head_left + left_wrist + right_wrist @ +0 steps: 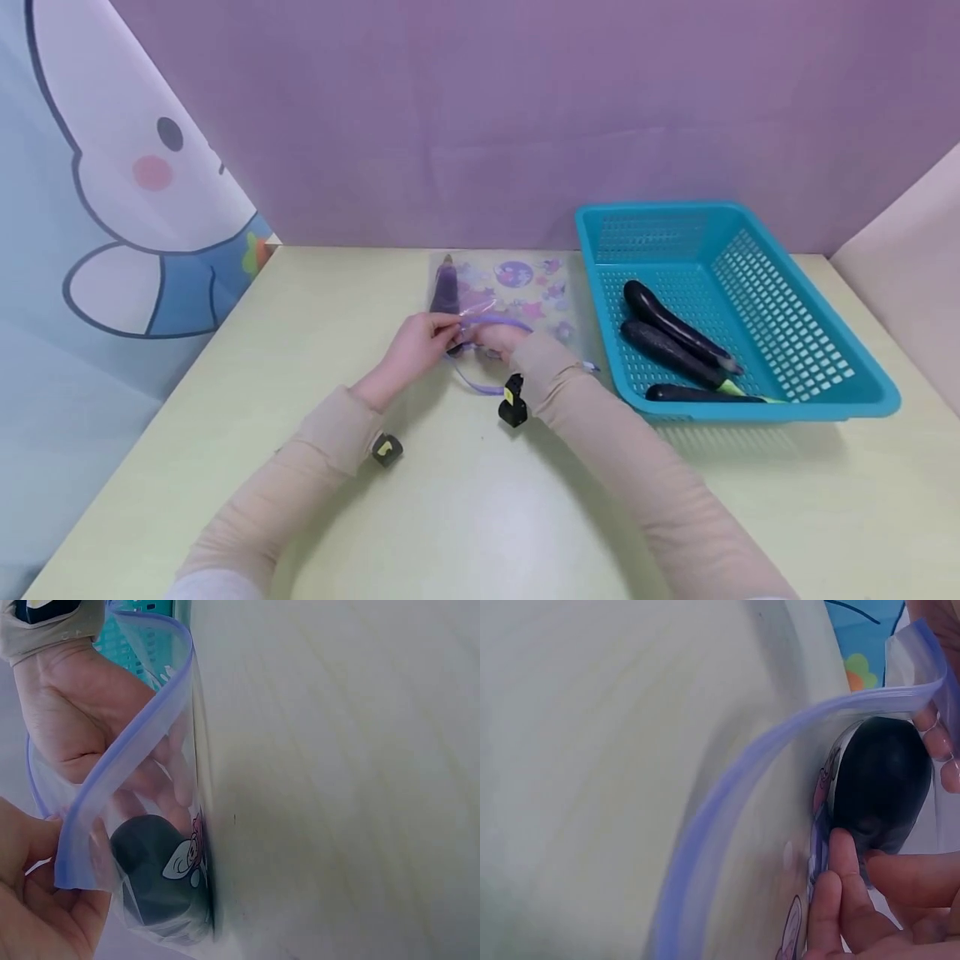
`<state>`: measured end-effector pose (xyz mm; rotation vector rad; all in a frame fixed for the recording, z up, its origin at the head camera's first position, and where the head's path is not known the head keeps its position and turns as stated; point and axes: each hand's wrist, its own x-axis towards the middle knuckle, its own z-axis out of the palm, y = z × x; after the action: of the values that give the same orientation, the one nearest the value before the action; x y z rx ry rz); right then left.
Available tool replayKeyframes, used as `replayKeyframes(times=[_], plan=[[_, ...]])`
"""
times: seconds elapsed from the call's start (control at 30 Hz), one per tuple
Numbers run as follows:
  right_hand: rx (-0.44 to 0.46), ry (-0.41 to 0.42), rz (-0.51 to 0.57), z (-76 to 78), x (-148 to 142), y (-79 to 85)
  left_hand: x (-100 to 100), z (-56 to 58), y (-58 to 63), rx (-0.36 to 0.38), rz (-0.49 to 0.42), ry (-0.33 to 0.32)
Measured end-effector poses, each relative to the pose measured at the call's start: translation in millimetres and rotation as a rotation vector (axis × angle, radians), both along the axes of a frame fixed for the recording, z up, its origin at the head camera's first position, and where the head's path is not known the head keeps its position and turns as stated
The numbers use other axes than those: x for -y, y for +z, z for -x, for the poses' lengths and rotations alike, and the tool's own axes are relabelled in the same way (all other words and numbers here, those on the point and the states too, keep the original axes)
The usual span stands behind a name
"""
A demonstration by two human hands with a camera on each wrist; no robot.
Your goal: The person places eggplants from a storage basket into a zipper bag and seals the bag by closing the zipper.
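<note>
A clear zip bag [564, 292] with a purple seal strip and cartoon prints lies flat near the table's back edge, its mouth gaping towards the front. Inside, along its left side, is a dark eggplant [445, 287], whose rounded end [881, 776] faces the mouth. My left hand [422, 343] pinches the left corner of the bag's mouth between thumb and fingers. Through the opening reaches my right hand [501, 337], its fairly straight fingers [176, 769] inside the bag. Its fingertips [843, 844] touch the eggplant's rounded end.
A teal plastic basket [847, 333] stands to the right of the bag, holding a few more eggplants [675, 321]. Behind the table hangs a purple cloth [525, 125], and a cartoon-printed sheet [112, 275] hangs at the left.
</note>
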<state>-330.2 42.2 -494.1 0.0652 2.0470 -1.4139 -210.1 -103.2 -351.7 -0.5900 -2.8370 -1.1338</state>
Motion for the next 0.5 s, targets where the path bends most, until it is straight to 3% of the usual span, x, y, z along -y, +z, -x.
replayKeyframes(times=[0.2,0.37,0.5], plan=[[-0.024,0.026,-0.022,-53.7,-3.6,75.4,-0.5,1.8,0.4,0.044,0.007,0.007],[-0.056,0.024,-0.08,-91.7,-1.3,124.4,-0.1,1.9,-0.2,0.044,0.016,0.016],[-0.082,0.03,-0.075,-105.0,-4.3,140.2,-0.2,1.9,0.3,0.044,0.007,0.018]])
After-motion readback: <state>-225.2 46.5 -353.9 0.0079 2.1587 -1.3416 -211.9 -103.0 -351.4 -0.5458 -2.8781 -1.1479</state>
